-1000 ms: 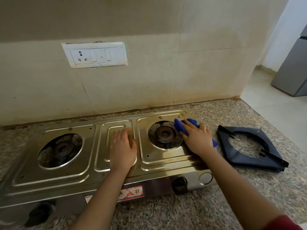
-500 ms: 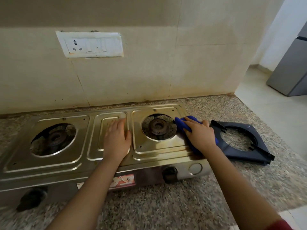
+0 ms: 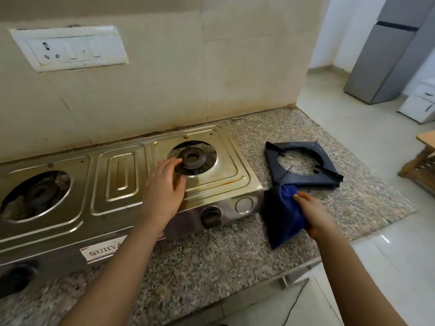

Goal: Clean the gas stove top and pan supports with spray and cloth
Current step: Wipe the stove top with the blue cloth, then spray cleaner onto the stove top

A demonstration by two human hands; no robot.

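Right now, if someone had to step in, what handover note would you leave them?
Left hand lies flat and open on the stove top, beside the right burner.
Right hand grips the blue cloth, off the stove's right end, over the counter.
Pan support lies on the counter, right of the stove.
Brown stains remain on the stove top; the pan support looks unwiped. No spray in view.

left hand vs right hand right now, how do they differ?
The left hand lies open and flat on the stove top, fingers by the right burner; the right hand is off the stove, over the granite counter. The left hand holds nothing; the right hand's grip is closed on the blue cloth, which hangs beside the stove's right end. Both are bare.
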